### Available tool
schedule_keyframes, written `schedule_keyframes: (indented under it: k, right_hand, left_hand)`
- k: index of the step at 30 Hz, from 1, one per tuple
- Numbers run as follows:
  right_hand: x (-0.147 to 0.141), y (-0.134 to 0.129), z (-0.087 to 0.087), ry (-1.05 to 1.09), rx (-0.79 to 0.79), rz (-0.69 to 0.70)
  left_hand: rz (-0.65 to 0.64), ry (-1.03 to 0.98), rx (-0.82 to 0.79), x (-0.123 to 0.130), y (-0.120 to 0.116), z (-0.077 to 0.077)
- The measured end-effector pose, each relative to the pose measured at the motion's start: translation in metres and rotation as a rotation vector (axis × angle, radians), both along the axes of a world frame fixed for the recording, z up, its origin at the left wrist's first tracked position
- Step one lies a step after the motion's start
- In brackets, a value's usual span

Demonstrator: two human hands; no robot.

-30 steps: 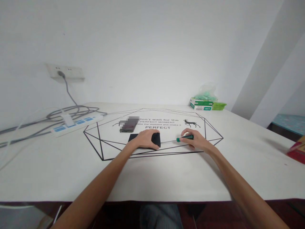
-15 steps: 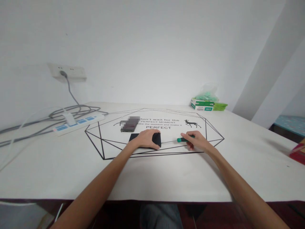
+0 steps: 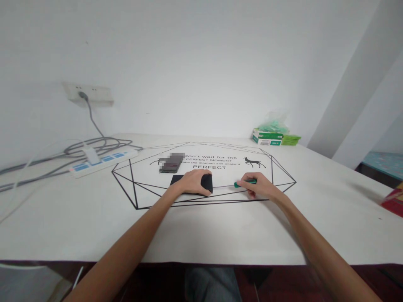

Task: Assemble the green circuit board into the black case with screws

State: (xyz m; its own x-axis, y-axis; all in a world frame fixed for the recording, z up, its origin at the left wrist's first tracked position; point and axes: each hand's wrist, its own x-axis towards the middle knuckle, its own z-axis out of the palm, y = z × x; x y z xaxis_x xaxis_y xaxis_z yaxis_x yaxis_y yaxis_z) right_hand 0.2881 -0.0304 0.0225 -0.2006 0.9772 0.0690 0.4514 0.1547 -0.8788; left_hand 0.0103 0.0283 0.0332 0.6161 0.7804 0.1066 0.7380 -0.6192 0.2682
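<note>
A flat black rectangular box-like object (image 3: 207, 183) lies on the white table. My left hand (image 3: 192, 183) grips it across its right part, thumb on the near edge and fingers on the far edge. In my right hand (image 3: 255, 185) is a screwdriver (image 3: 236, 184) with a green and black handle. Its thin shaft points left, and the tip reaches the right edge of the black object. Whether the tip sits in a screw is too small to tell. Beyond the black object lies a dark phone (image 3: 172, 163), partly pixelated.
A white power strip (image 3: 103, 162) with a plugged-in charger and coiled grey cables (image 3: 103, 144) lies at the left. Green and white boxes (image 3: 267, 137) under a plastic bag stand at the back right. A red box (image 3: 393, 201) is at the right edge.
My right thumb has shifted on the screwdriver handle, which looks slightly turned. My left hand and the black object keep their places.
</note>
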Motion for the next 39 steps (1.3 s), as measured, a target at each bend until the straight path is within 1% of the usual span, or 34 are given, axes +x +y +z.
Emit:
schedule_keyframes:
  k: [2,5,12,17,20,23,26,29,32,34,37,39]
  right_hand:
    - [0.000,-0.003,0.003,0.044,-0.031,0.033]
    - [0.000,-0.004,0.004,0.084,-0.033,0.031]
    - [0.001,0.002,-0.001,-0.039,-0.028,-0.012]
    - [-0.001,0.000,0.001,-0.014,0.004,-0.020]
    - [0.000,-0.001,0.003,0.007,0.030,-0.015]
    - [0.004,0.000,0.005,0.049,0.084,-0.067]
    - [0.008,0.003,0.003,0.059,0.131,-0.157]
    - [0.009,0.006,-0.002,0.010,0.173,-0.222]
    - [0.005,0.011,-0.010,-0.081,0.223,-0.269]
    - [0.000,0.014,-0.015,-0.166,0.291,-0.290]
    - [-0.011,0.020,-0.021,-0.297,0.422,-0.300]
    - [-0.018,0.023,-0.024,-0.336,0.454,-0.308]
  left_hand:
    - [0.008,0.004,0.000,0.000,0.000,0.001]
    - [0.011,0.014,-0.005,0.000,0.000,0.001]
    - [0.007,0.012,-0.005,0.001,0.001,-0.001]
    - [0.003,-0.006,-0.009,-0.001,0.001,0.000]
    - [-0.036,-0.027,-0.010,-0.003,0.002,0.001]
    - [-0.076,-0.005,-0.003,-0.005,0.002,0.002]
    - [-0.069,-0.002,-0.034,-0.006,0.002,0.005]
    - [-0.020,-0.110,-0.067,-0.008,0.003,0.010]
    - [0.093,-0.228,-0.002,-0.011,0.010,0.009]
    - [0.145,-0.227,0.030,-0.013,0.017,0.004]
    - [0.110,-0.142,0.044,-0.013,0.024,-0.006]
    - [0.083,-0.102,0.043,-0.011,0.026,-0.012]
